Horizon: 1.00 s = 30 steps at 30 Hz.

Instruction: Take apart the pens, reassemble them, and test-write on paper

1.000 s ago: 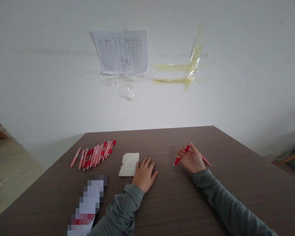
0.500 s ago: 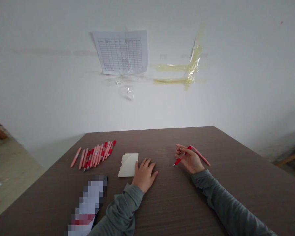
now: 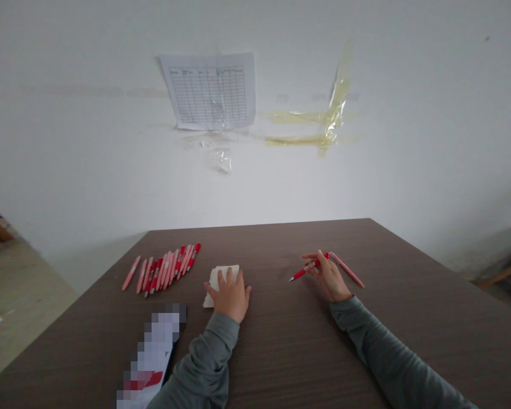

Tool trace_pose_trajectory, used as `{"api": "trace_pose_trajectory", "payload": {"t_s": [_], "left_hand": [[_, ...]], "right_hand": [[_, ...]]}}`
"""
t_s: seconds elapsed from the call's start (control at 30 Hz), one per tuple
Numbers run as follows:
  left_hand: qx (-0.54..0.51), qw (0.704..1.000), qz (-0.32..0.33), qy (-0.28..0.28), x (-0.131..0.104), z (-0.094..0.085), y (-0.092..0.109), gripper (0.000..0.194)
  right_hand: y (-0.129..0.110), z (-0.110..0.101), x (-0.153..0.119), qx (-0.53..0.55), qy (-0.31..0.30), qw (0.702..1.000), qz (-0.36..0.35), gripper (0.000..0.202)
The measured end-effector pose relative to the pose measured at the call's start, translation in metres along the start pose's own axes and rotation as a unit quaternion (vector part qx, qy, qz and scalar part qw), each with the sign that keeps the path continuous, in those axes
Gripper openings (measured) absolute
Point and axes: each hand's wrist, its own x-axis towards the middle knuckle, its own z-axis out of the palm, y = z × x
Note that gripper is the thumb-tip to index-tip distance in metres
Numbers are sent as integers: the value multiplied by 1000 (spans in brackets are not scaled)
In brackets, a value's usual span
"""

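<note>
My left hand (image 3: 230,295), fingers spread, lies over a small stack of pale paper (image 3: 215,279) with a ragged left edge, covering its right part. My right hand (image 3: 330,278) grips a red pen (image 3: 302,274) near its back end; the silver tip points to the left and down. Just right of that hand a pink pen (image 3: 348,270) lies slanted on the table. Over to the left, a row of several pink and red pens (image 3: 166,270) lies side by side, with one pink pen (image 3: 131,274) slightly apart at the left end.
The dark wood-grain table (image 3: 276,363) reaches back to a white wall. A partly pixelated white and red object with a dark edge (image 3: 153,346) lies beside my left forearm. A printed grid sheet (image 3: 210,91) and yellowish tape (image 3: 334,113) are stuck on the wall.
My left hand has moved left from the paper's right edge onto the paper. In my right hand the red pen has swung to a flatter slant, its tip further left.
</note>
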Motion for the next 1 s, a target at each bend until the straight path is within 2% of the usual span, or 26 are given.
{"api": "trace_pose_trajectory", "payload": {"t_s": [0.13, 0.23, 0.4, 0.63, 0.8, 1.0], "left_hand": [[21, 998, -60, -29, 3, 1, -4, 48], [24, 998, -58, -31, 3, -1, -6, 47], [4, 1000, -10, -24, 2, -3, -7, 45], [-70, 991, 101, -44, -1, -2, 3, 40], [-108, 980, 149, -70, -3, -1, 6, 36], [-139, 972, 169, -88, -5, 3, 8, 41]], "right_hand": [[2, -1, 3, -35, 20, 999, -37, 43], [4, -1, 5, -55, 18, 998, -38, 43], [6, -3, 7, -125, 20, 990, -62, 38], [4, -7, 6, -250, 3, 963, -103, 29], [2, -3, 4, -249, -30, 963, -103, 31], [6, 1, 1, -264, -59, 956, -110, 31]]}}
